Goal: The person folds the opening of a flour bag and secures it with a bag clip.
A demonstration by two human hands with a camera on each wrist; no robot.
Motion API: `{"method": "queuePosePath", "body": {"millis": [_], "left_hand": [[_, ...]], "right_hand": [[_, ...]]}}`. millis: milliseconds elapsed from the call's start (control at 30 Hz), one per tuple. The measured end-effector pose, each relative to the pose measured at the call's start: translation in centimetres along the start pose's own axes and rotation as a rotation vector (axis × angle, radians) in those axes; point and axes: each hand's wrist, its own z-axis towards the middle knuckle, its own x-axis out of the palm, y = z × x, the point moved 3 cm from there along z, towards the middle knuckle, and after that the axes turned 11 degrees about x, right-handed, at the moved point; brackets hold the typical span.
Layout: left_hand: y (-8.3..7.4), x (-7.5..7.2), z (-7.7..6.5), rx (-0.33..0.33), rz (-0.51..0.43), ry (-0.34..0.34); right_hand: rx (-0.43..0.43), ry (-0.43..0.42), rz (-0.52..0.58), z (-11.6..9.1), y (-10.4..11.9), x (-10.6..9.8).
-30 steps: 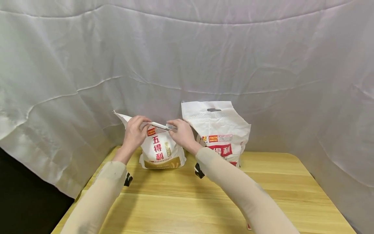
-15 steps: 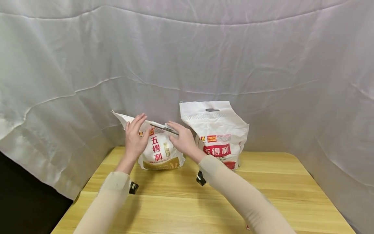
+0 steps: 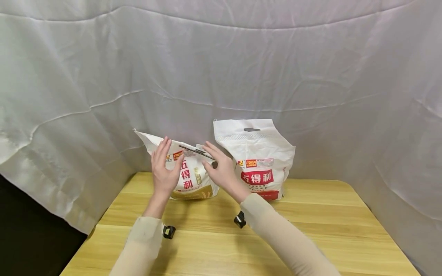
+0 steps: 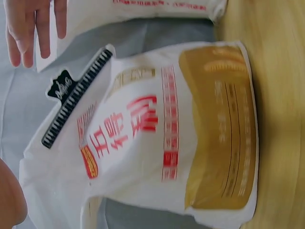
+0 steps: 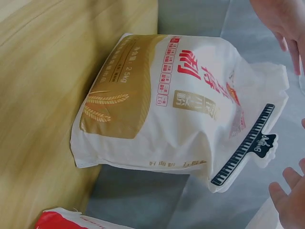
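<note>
Grey curtain (image 3: 221, 69), creased, hangs across the far side and round to left and right; pale wood-grain table (image 3: 310, 230) runs up to it, dark patch at near left. Head view: gold-based bag (image 3: 188, 180) stands upright at the table's far left, clip (image 3: 195, 151) slanting across its top; red-labelled bag (image 3: 257, 153) stands just to its right. Left hand (image 3: 164, 168) is before the bag's left half, fingers straight, thumb well apart; right hand (image 3: 222, 170) is at the clip's right end, fingers extended, clamped on nothing. Whether fingertips brush the bag, cannot tell from here. Left wrist view: clip spans only part of the top; the bag's left corner sticks out past it. Likely weak spot, I judge: that free edge could gape, or a knock from the thumb could shift the clip. Right wrist view: right fingertips clear of bag and clip; base looks full and flat on the wood, so tipping seems unlikely unless a wrist pushes high up.
</note>
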Motion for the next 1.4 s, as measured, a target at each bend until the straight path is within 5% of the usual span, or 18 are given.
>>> {"method": "queuePosePath", "body": {"millis": [333,667,1033,1400], "left_hand": [[-2.7,1.1,-1.0,0.013,-0.078,-0.088],[-7.6,2.8,-0.4,0.057,-0.163,-0.129],[-7.6,5.4,-0.7,0.090,-0.255,-0.109],[-9.2,7.6,0.3,0.116,-0.305,-0.046]], "right_hand": [[-0.071,-0.106,0.007,-2.1,-0.3,-1.6],[-0.071,-0.193,0.109,-4.3,-1.8,-3.6],[-0.105,-0.295,0.137,-5.7,-2.1,-6.5],[-0.118,-0.379,0.108,-5.7,-2.5,-9.7]]}}
